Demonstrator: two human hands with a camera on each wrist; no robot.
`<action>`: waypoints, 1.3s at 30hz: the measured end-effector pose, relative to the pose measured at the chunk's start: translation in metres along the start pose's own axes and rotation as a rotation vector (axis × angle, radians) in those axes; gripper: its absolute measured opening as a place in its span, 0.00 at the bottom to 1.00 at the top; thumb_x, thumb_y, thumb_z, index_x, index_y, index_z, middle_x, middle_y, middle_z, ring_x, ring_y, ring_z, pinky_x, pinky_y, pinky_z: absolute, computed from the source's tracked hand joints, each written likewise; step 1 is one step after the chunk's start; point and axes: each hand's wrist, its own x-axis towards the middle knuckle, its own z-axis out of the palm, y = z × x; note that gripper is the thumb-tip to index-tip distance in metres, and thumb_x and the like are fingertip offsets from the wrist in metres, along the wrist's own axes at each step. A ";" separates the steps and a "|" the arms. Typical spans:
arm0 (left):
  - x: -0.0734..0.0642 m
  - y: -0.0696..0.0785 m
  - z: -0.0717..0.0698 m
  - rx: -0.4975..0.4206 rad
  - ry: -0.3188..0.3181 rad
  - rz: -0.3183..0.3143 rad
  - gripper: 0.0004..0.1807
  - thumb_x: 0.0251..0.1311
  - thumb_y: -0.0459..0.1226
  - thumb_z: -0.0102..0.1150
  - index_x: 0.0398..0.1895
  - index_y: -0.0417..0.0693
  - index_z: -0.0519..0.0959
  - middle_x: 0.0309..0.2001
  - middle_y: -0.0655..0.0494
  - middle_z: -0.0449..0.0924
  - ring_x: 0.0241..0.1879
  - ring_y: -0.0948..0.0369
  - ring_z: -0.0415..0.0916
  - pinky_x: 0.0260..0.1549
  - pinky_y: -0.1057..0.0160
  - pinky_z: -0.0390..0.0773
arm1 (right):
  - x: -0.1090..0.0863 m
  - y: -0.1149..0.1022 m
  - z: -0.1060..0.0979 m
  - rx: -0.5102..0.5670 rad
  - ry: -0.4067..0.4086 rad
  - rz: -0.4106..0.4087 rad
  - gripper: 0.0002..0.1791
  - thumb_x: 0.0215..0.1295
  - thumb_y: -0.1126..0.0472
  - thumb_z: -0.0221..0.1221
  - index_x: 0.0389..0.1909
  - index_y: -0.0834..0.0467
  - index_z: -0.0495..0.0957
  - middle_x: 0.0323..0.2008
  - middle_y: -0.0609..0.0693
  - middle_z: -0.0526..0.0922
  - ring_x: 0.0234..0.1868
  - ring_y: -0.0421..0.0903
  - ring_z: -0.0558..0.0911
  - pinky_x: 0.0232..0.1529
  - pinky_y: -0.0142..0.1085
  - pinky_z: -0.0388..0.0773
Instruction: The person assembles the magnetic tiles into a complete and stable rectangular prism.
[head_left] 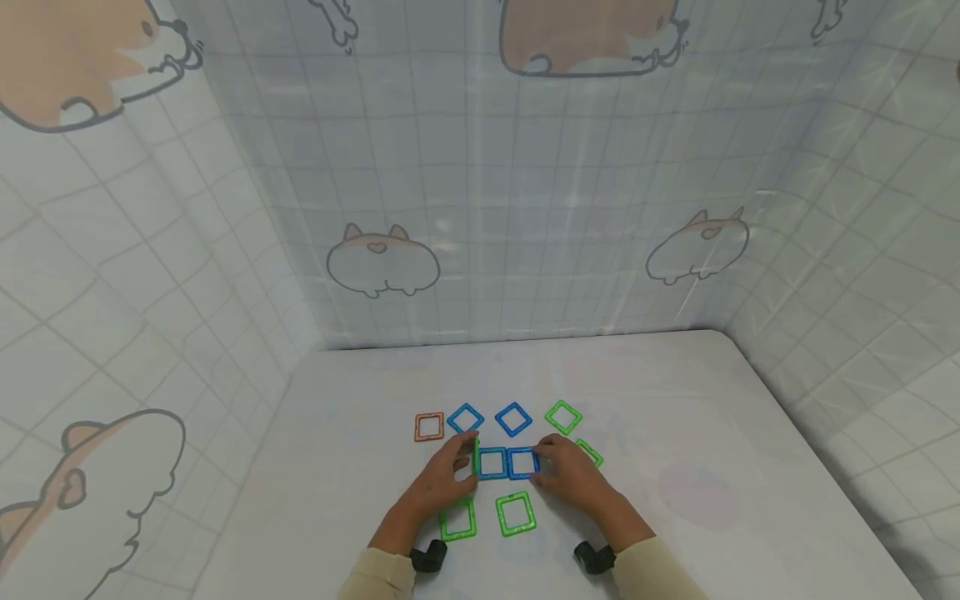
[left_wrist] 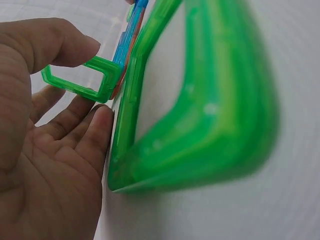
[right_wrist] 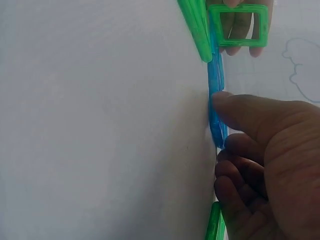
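Forearms (head_left: pixel 397 527) reach over the white tabletop (head_left: pixel 337 467) from the near side, the hands facing each other. The left hand (head_left: pixel 442 477) pinches a green square frame (head_left: pixel 476 457) standing upright at the left edge of two blue frames (head_left: pixel 492 477) that lie flat side by side; the right hand (head_left: pixel 570 473) grips the right blue one (head_left: pixel 521 477) at its outer end, thumb nearer. All three are glossy plastic outlines, see-through in the wrist views. From the head the green frame looks like a thin strip; both wrist views show its hollow middle.
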 end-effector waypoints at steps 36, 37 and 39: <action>0.002 -0.004 0.005 0.024 0.056 -0.059 0.39 0.59 0.42 0.65 0.74 0.57 0.61 0.69 0.53 0.68 0.66 0.51 0.71 0.64 0.50 0.73 | -0.025 0.047 -0.010 0.006 0.187 0.150 0.44 0.49 0.43 0.75 0.65 0.60 0.73 0.64 0.57 0.72 0.65 0.55 0.70 0.67 0.53 0.71; 0.002 -0.005 0.005 0.024 0.057 -0.060 0.39 0.60 0.42 0.65 0.74 0.57 0.61 0.69 0.53 0.68 0.66 0.51 0.71 0.64 0.50 0.73 | -0.026 0.048 -0.010 0.010 0.194 0.153 0.44 0.49 0.43 0.75 0.64 0.60 0.74 0.63 0.57 0.72 0.64 0.56 0.70 0.66 0.53 0.71; 0.002 -0.004 0.005 0.026 0.057 -0.060 0.38 0.60 0.42 0.65 0.74 0.56 0.61 0.69 0.53 0.68 0.66 0.51 0.71 0.64 0.50 0.73 | -0.027 0.050 -0.011 0.007 0.204 0.158 0.43 0.48 0.42 0.75 0.63 0.60 0.75 0.61 0.57 0.73 0.62 0.55 0.71 0.64 0.53 0.72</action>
